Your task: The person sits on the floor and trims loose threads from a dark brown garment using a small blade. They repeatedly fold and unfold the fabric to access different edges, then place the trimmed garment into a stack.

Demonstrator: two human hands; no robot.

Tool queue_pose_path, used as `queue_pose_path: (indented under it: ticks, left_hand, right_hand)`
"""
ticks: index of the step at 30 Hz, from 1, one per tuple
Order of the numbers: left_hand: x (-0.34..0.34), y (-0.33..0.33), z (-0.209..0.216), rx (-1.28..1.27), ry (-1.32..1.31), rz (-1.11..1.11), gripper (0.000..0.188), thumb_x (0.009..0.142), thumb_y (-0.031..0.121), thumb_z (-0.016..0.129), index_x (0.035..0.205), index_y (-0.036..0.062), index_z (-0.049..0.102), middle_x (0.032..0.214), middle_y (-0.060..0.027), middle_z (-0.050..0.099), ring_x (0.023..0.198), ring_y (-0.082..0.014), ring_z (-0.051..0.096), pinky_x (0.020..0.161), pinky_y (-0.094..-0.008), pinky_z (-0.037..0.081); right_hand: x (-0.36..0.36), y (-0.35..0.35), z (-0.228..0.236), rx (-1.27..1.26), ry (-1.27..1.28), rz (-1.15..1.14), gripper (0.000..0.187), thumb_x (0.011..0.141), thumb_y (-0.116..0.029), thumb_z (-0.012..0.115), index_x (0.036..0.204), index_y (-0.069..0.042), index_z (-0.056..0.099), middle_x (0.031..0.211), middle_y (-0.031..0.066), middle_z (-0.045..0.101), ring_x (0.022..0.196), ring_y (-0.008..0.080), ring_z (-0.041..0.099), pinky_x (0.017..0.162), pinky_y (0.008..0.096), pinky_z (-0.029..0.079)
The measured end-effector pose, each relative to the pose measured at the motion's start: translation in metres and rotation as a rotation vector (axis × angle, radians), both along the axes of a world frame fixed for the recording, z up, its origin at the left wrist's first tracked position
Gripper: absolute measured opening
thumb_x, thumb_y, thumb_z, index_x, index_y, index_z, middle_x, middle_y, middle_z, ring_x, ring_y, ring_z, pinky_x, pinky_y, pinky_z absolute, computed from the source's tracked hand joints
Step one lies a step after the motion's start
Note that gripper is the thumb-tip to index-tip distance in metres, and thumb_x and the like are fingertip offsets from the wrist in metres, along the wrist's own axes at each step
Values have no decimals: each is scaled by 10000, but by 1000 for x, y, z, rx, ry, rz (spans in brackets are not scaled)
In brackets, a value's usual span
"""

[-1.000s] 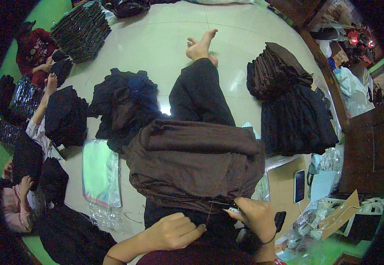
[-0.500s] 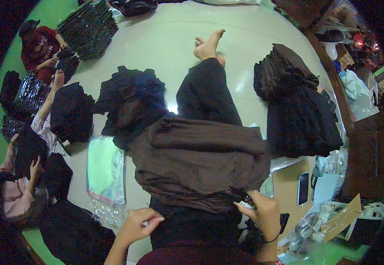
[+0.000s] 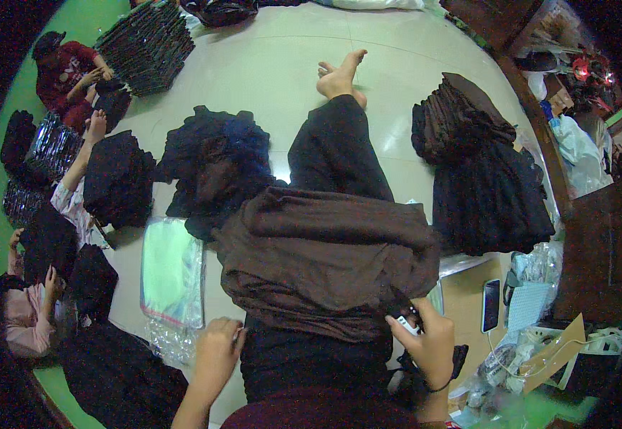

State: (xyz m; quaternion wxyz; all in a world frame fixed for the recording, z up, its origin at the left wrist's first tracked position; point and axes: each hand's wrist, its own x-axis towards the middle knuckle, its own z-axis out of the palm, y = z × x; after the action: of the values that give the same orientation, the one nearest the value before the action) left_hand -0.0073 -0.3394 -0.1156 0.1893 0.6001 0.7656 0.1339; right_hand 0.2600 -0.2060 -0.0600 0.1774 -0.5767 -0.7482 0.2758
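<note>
A dark brown cloth garment [image 3: 325,250] lies folded and rumpled across my lap, over my black trousers. Beside its lower right edge, my right hand [image 3: 429,343] is closed around small thread snips [image 3: 405,323] with a white part at the grip. Their dark blades point up toward the cloth and are hard to tell from it. My left hand [image 3: 218,354] is apart from the cloth, near its lower left corner. Its fingers are curled in and close together; whether a thread is between them cannot be seen.
Stacks of dark garments stand on the floor at left [image 3: 218,161] and right [image 3: 490,193]. A pack of clear plastic bags [image 3: 173,272] lies left of my lap. At right are a phone [image 3: 491,306] on a cable and cardboard. Two other people [image 3: 67,75] sit at far left.
My left hand has drawn back left and upward from the cloth's lower edge, its fingers curling in. My right hand has shifted slightly with the snips, whose blades now point more upward.
</note>
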Motion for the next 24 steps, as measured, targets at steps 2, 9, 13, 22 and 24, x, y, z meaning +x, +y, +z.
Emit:
queue_pose_path:
  ticks: [2,9,13,22,24]
  left_hand:
    - [24,24,15,237,-145,-105,137,727,105,609,826,16,575,797,-123,573,720,-275,560,598,-358,455]
    - [78,93,9,587,-200,-435,267,644,54,580,900,-17,573,815,-119,570,727,-244,571,617,-317,480]
    - [76,86,2,667,-215,-407,292,624,28,555,911,-27,573,832,-124,583,733,-241,580,632,-307,487]
    - [77,56,5,503,-376,-179,164,676,-13,603,839,-4,590,797,-112,602,723,-246,591,636,-310,485]
    - [79,53,7,447,-465,-117,109,710,16,598,818,22,599,784,-104,615,715,-248,600,655,-315,482]
  right_hand:
    - [-1,-1,-1,37,25,-16,303,657,-238,714,821,-42,550,555,66,523,464,181,528,436,290,403]
    - [-5,-5,-5,45,49,-12,324,658,-258,721,838,-49,551,555,61,529,461,186,538,429,298,413]
    - [-3,-7,-6,18,50,-10,322,663,-264,717,831,-45,550,558,68,533,474,202,551,430,301,418]
    - [2,-7,-9,76,-83,244,322,681,-351,680,777,-76,542,561,71,546,497,228,575,444,316,447]
    - [2,-5,-12,163,-83,388,323,687,-371,666,767,-86,536,561,67,547,494,228,573,442,319,447]
